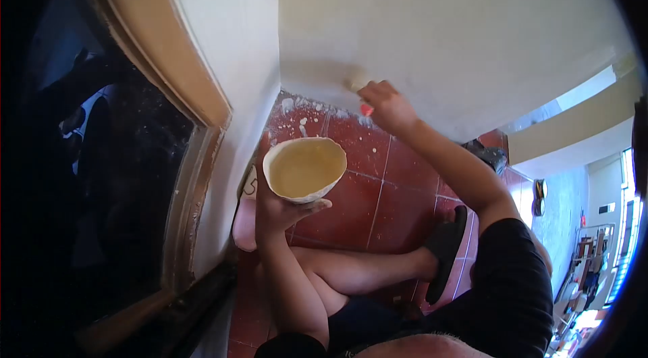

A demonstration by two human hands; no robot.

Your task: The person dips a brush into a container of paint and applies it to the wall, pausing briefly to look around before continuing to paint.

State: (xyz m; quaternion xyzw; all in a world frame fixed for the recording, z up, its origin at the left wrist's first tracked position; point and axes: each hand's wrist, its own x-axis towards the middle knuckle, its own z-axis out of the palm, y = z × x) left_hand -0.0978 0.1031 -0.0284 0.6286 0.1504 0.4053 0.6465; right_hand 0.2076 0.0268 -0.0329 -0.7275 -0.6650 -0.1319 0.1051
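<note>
My left hand point(282, 213) is wrapped under a rough-rimmed white bowl point(320, 192), holding it above the floor with its mouth facing me. Pale yellow paint point(304, 167) fills much of the bowl. Out ahead, my right hand point(389, 105) is closed around a paintbrush point(356, 80). Its pale bristle end lies against the lower part of the cream wall point(405, 34), and a red bit of handle sticks out below my fingers. The bowl is to the left of the brush and nearer to me.
Red floor tiles point(337, 213) carry white splatters along the wall's foot. A wooden frame point(202, 98) around a dark opening stands at the left. Beside the bowl is a pale pink container point(244, 226). My sandalled foot point(448, 253) rests at the right; a dark bundle point(489, 155) lies beyond.
</note>
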